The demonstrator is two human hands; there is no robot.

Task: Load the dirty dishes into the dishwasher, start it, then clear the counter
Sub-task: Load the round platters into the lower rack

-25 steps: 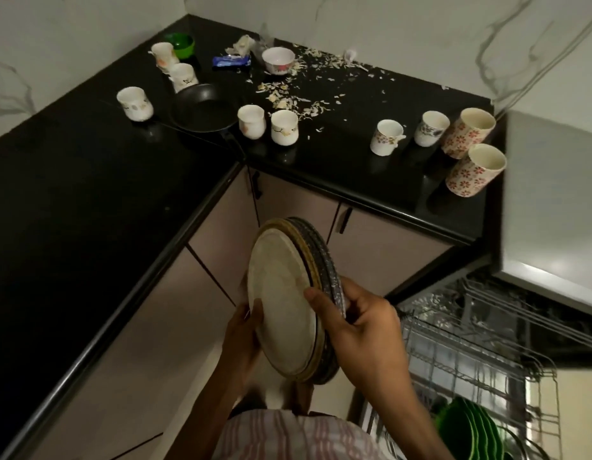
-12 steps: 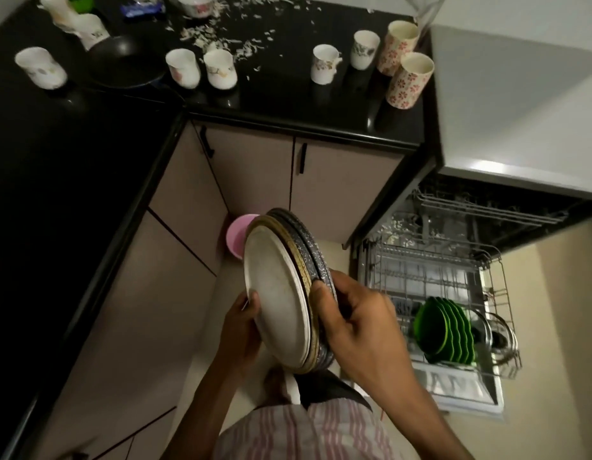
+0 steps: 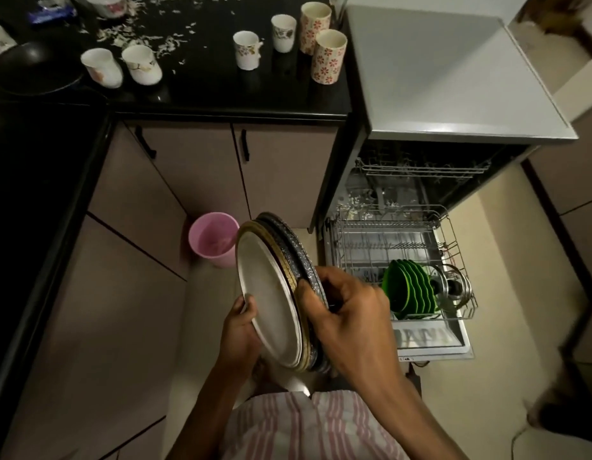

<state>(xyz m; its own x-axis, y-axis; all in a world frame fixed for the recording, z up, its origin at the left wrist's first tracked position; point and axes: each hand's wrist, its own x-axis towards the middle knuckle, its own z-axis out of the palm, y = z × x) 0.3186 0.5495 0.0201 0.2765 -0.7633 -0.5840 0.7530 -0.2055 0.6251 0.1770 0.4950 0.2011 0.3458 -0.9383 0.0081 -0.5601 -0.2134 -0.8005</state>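
Plates in hand: I am holding a stack of plates (image 3: 278, 293) on edge, tilted, in front of my chest and just left of the pulled-out lower rack (image 3: 400, 234). By the rims I count four or five; I cannot tell which.
Left hand: my left hand (image 3: 239, 330) holds the stack from below, its thumb curled over the white front plate's lower rim.
Right hand: my right hand (image 3: 351, 313) pinches the dark rims at the back of the stack, fingers curled round them, as if to peel one off.
Dishwasher: the dishwasher (image 3: 454, 94) stands open with the lower rack drawn out over the door. The upper rack (image 3: 420, 167) looks to hold nothing, though it is dim in there.
Loaded so far: a row of green plates (image 3: 410, 287), five or six by their edges, and a metal lid or two (image 3: 454, 283) just beside them.
Left to load: the stack I hold, plus the counter (image 3: 221, 91) ware: six white cups (image 3: 140, 64) and two flowered tumblers (image 3: 327, 56) in view, a dark pan (image 3: 32, 68), and a white bowl cut by the top edge.
Counter: pale scraps (image 3: 145, 38) are scattered near the cups, and a blue wrapper (image 3: 50, 13) lies at the back.
Floor: one pink bin (image 3: 213, 239) stands by the cabinets.
Progress: I judge loading early; starting and clearing are not yet begun.
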